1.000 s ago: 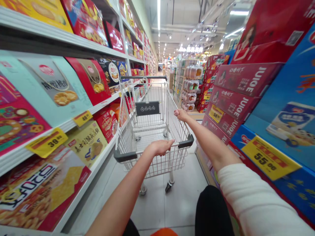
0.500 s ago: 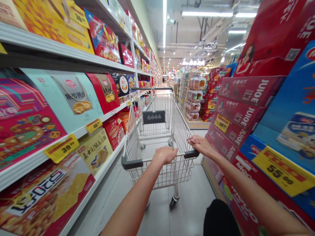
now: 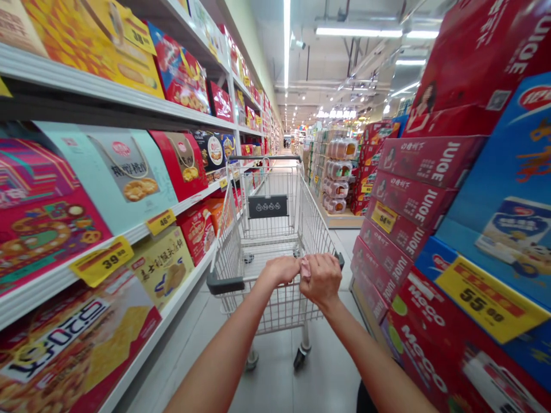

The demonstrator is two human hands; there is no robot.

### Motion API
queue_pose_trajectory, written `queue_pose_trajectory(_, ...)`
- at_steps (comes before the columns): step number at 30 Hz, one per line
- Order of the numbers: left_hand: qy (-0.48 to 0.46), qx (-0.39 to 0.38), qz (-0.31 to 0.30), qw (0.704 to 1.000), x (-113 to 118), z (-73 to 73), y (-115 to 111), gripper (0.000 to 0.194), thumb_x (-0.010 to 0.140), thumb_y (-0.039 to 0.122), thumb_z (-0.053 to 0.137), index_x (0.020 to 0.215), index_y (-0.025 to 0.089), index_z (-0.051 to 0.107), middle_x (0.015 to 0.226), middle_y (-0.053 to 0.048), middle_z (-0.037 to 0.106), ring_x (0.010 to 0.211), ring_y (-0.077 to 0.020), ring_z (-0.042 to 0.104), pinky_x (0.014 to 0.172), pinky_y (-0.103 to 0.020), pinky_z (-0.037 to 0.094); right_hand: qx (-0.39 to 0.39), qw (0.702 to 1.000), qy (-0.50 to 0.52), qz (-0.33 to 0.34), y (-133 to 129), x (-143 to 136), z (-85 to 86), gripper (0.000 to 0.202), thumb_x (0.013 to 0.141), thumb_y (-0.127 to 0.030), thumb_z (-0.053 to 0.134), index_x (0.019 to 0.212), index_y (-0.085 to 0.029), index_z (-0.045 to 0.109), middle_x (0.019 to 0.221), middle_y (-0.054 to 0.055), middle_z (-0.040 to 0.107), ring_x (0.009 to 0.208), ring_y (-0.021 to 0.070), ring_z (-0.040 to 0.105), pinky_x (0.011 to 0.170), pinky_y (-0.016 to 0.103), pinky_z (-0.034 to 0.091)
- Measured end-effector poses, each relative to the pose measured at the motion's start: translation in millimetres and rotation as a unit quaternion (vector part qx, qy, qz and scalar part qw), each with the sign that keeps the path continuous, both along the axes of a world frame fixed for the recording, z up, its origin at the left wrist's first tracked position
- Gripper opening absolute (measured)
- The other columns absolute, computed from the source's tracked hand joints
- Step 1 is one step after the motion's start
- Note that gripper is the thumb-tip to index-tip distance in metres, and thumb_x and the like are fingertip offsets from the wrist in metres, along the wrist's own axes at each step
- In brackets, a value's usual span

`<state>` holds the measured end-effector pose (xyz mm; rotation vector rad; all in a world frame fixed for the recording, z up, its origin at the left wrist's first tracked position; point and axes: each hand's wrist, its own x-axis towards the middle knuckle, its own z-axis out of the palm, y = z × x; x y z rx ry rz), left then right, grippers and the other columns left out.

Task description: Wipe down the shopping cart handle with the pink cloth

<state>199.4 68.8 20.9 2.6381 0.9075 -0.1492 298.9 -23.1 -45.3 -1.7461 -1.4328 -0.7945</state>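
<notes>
Cart (image 3: 268,213) points ahead, long axis along the aisle (image 3: 275,378).

Prices on yellow tags, brand capitals on stacked cartons.
The left shelf edge (image 3: 47,285) bears a 39 tag (image 3: 102,261) and another tag (image 3: 160,222) reading 46 or perhaps 48; above, a 38 tag (image 3: 140,35) stands on a yellow box (image 3: 99,51). On the right, pink-red cartons (image 3: 422,195) say "JUIOE" and carry a 54 tag (image 3: 384,217); a 55 tag (image 3: 491,298) hangs over a red carton (image 3: 451,338) lettered, it seems, "MOCO". Emblems on the shopping cart's (image 3: 226,285) dark panel (image 3: 267,206) are too small to read.
</notes>
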Motion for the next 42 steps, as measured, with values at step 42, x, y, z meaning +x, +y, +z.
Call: queue_pose_trajectory(42,-0.267,0.252,-0.112,0.923,-67.5,-23.1,-25.0,0.060,0.089,0.058,0.063,0.138,0.024,0.052,0.124,-0.009,0.065,0.110,-0.0253,0.065,0.088,-0.038,0.056,-0.102,0.932,0.112,0.329,9.5,140.9,62.2,0.034,0.092,-0.047,0.047,0.108,-0.025,0.068,0.119,0.006,0.070,0.136,0.0275,0.049,0.122,0.057,0.024)
